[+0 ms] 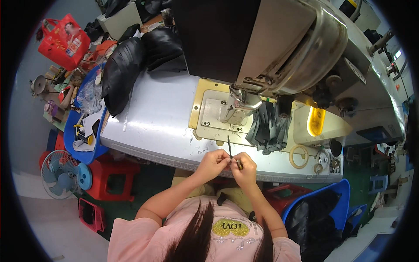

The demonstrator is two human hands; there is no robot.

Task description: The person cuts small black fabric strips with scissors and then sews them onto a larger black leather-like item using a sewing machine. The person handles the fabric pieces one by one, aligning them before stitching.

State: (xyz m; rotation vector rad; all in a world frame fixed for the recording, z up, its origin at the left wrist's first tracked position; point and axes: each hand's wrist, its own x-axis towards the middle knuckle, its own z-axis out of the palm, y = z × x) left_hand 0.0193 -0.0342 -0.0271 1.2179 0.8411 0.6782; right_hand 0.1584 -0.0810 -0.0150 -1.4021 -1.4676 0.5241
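Observation:
My left hand [212, 165] and my right hand [245, 169] meet at the front edge of the sewing machine table [157, 124], fingertips pinched close together. Between them a thin dark strip [229, 146] points away from me; whether it is cloth, leather or a blade I cannot tell. A small brass-coloured piece [239, 164] shows in the fingers of my right hand, its kind unclear. Just beyond stands the sewing machine [301, 56], its needle area over a metal plate [209, 115]. Several dark grey strips [269, 129] lie bunched right of the needle.
Black leather-like pieces [124, 72] lie at the table's far left. A blue basket [72, 144] with scraps stands left, near a fan [61, 174] and red stool [111, 177]. A tape roll [298, 156] lies right. A blue bin [342, 192] holds black material.

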